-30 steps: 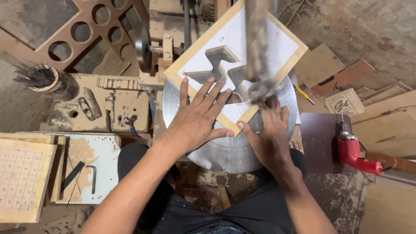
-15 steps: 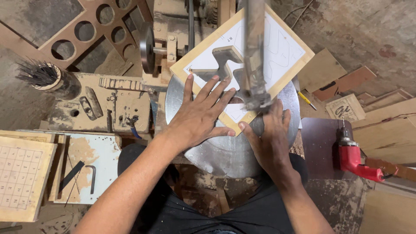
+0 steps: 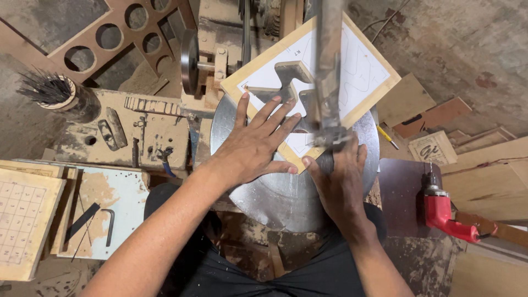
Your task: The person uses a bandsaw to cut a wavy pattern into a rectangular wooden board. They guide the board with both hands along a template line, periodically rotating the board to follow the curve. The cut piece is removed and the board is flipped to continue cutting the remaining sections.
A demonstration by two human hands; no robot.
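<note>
Your left hand (image 3: 256, 148) lies flat, fingers spread, on the pale wooden board (image 3: 363, 71), upper centre; white face, curvy cutout. Your right hand (image 3: 338, 179) presses its near edge.

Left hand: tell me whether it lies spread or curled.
Spread. The left hand lies flat on the board, fingers fanned apart.

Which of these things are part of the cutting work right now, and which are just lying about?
In use:
- left hand, flat on the board
- right hand, at the board's near edge
- wooden board with a cut-out shape
- round metal saw table
- saw arm over the board

Lying about:
- red drill
- pot of thin rods
- panel with round holes
- gridded board
- wood offcuts
</note>
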